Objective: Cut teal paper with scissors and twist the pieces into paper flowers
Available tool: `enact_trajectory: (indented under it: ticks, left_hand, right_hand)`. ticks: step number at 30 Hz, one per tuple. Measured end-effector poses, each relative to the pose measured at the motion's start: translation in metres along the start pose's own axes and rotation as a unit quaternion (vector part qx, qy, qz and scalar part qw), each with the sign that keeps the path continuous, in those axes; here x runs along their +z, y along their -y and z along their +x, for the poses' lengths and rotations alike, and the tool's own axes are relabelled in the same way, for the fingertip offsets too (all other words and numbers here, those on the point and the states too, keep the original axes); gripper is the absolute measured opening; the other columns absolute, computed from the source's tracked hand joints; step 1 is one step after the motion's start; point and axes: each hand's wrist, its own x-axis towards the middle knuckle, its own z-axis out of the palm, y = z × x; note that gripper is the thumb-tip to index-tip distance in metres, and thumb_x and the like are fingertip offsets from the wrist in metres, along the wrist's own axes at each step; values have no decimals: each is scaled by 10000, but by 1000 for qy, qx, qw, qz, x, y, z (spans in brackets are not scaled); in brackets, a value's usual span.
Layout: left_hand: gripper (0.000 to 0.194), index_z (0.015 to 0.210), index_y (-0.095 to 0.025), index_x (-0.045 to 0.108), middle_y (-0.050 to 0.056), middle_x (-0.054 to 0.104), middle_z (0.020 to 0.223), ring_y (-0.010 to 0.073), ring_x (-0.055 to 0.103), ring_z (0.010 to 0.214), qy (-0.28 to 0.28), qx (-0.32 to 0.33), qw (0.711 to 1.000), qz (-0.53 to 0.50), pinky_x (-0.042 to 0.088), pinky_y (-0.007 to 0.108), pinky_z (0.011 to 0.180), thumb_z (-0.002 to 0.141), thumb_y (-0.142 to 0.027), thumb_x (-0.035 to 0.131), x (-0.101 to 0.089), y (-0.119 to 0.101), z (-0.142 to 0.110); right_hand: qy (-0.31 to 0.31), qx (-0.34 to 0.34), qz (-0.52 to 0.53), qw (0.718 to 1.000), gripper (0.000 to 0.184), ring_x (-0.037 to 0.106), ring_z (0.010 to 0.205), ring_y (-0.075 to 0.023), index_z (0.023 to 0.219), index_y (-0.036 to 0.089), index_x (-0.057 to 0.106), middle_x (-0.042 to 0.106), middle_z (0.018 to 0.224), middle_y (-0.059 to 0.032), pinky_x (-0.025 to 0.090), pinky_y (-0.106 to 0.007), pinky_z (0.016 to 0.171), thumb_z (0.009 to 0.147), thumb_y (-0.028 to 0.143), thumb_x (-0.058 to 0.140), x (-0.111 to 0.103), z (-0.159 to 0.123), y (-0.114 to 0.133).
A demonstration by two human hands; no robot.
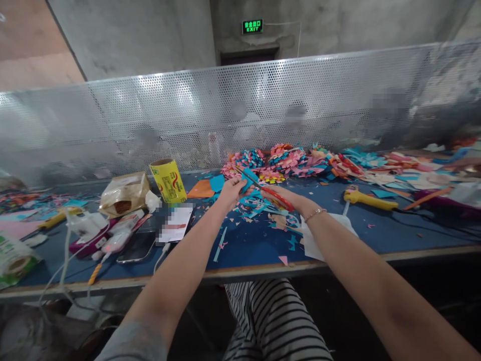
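Note:
My left hand [233, 192] pinches a piece of blue paper [248, 179] above the middle of the table. Red-handled scissors [277, 198] are in my right hand [293, 198], their blades reaching left against the blue paper. Whether the blades are parted is too small to tell. Below both hands lie blue and tan paper scraps [255, 208]. Just behind them sits a heap of pink, blue and yellow paper flowers [283, 160]. Blue and orange paper sheets [202, 189] lie left of my left hand.
Left of my arm stand a yellow roll tube [168, 183] and a brown paper bag [124, 193], with a phone [136, 246] nearer the edge. A yellow glue gun [370, 199] with a cord lies to the right. A perforated metal screen [188, 115] closes the table's back.

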Motion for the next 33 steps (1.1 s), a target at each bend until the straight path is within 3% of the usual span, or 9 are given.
enact_trajectory:
  ticks: [9, 18, 24, 29, 33]
  left_hand:
    - [194, 622, -130, 497, 15, 609, 555, 69, 567, 477, 4, -13, 1000, -15, 491, 195, 544, 724, -210, 641, 2, -1, -3]
    - [152, 657, -128, 505, 13, 611, 575, 76, 574, 508, 11, -13, 1000, -11, 495, 207, 566, 745, -189, 613, 2, -1, -3]
    - [234, 641, -136, 508, -4, 578, 573, 97, 576, 542, 21, 4, 1000, -10, 496, 246, 596, 655, -273, 698, 2, 2, -2]
    - [289, 609, -157, 463, -56, 464, 535, 90, 546, 557, -52, 50, 997, -22, 502, 283, 647, 599, -296, 717, -4, 3, 3]
    - [263, 619, -162, 455, -47, 484, 589, 100, 554, 617, -111, 74, 991, -15, 502, 295, 670, 578, -241, 703, -9, 2, 7]
  right_hand:
    - [-22, -48, -125, 991, 434, 388, 431, -93, 626, 202, 394, 407, 519, 29, 326, -250, 427, 800, 599, 366, 3, -2, 10]
    - [-36, -18, -145, 989, 419, 398, 417, -98, 604, 201, 383, 422, 486, 22, 317, -246, 410, 813, 563, 356, 5, 2, 12]
    - [-82, -54, -140, 985, 411, 380, 462, -93, 605, 188, 420, 436, 502, 20, 304, -236, 437, 765, 566, 436, 2, 3, 11]
    - [-69, -41, -51, 995, 442, 391, 516, -90, 707, 183, 487, 427, 558, 40, 331, -231, 489, 686, 623, 520, -1, 6, -1]
    - [-48, -45, -13, 998, 443, 377, 515, -87, 807, 190, 517, 411, 576, 45, 333, -230, 497, 710, 622, 499, 0, 3, -4]
